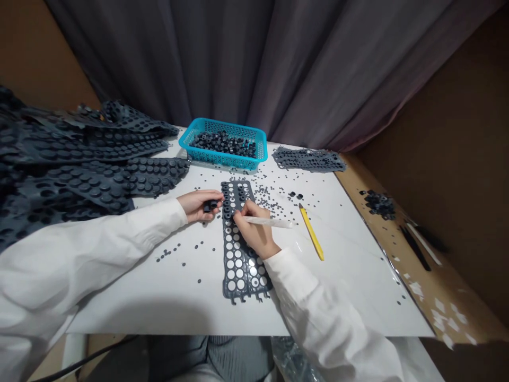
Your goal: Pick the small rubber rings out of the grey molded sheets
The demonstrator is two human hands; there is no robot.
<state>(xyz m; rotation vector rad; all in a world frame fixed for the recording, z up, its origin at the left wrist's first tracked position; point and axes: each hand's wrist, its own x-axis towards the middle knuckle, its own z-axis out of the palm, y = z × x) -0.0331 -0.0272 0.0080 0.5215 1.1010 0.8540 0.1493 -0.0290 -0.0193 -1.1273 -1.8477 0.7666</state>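
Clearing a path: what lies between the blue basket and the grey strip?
Between the blue basket and the grey strip, the head view shows small dark bits scattered on the white table.

The perforated sheet looks like matt dark-grey rubber, the basket smooth teal plastic, and the tabletop glossy white (it catches faint reflections) beneath a soft grey cloth curtain.

A grey pleated curtain hangs behind my white tabletop; on it sit my teal plastic mesh basket and a yellow pencil.
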